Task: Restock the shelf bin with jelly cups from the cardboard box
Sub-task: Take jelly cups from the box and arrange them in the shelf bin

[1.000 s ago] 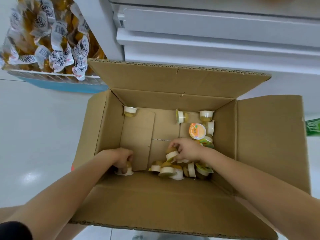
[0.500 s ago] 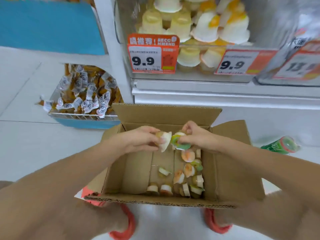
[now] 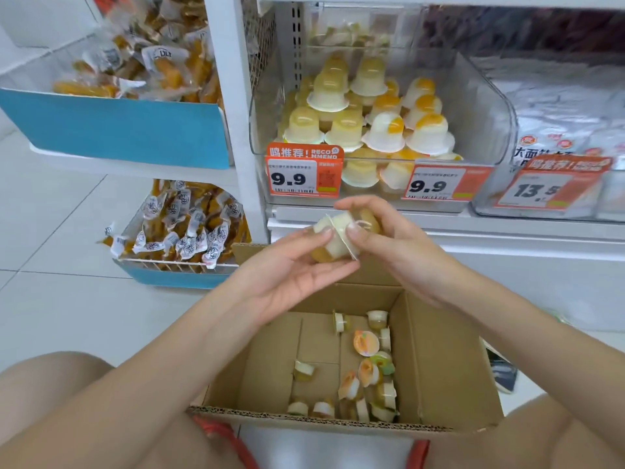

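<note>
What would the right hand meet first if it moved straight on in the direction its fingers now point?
The right hand points left, toward the left hand. Between them are the jelly cups that both hands hold, so it would press these against the left fingers first. Depth is hard to judge.

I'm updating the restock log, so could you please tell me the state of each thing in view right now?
Cardboard box: open, flaps up, a few loose jelly cups on its bottom.
Held jelly cups: lifted above the box, between both hands.
Left hand: cradling the cups from below.
Right hand: fingers pinching the cups.
Shelf bin: open on top, piled with cups.
</note>
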`<state>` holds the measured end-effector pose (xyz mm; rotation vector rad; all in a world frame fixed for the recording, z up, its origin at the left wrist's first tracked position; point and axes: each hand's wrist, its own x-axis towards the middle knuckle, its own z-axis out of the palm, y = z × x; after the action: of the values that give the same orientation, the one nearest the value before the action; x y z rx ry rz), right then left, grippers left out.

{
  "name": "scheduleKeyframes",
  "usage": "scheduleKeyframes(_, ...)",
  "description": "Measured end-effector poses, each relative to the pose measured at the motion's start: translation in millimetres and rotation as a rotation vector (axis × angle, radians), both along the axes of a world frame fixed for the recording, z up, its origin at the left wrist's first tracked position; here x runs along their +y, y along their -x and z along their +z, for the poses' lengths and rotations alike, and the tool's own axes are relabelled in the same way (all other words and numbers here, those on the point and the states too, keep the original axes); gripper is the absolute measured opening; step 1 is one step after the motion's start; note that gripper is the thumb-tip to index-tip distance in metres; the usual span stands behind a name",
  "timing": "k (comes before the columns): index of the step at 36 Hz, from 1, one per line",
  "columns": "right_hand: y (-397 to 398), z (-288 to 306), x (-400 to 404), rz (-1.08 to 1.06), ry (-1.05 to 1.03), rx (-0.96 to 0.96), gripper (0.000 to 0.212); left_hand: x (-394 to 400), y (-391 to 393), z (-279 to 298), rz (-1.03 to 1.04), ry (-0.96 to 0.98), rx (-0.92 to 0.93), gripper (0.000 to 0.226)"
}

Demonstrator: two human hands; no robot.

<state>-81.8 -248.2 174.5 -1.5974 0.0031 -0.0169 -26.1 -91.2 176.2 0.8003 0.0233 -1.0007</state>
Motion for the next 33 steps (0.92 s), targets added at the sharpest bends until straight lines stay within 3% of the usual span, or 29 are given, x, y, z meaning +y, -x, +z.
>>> scheduleKeyframes(9, -7, 3, -6, 0.033, 0.171, -0.078, 0.038, -3, -3, 4, -0.059, -0.008, 0.009, 0.052)
scheduleKeyframes(15, -7, 6, -17, 0.184, 0.362, -0.027, 0.063, 1, -6, 6, -0.126, -0.036, -0.03, 0.05)
scheduleKeyframes(23, -8, 11, -24, 0.187, 0.331, -0.043, 0.063, -4, -3, 8, -0.137, -0.158, -0.094, 0.051)
scheduleKeyframes(33, -7, 16, -30, 0.121, 0.347, -0.063, 0.059, -12, -5, 14, -0.13, -0.139, -0.074, 0.046)
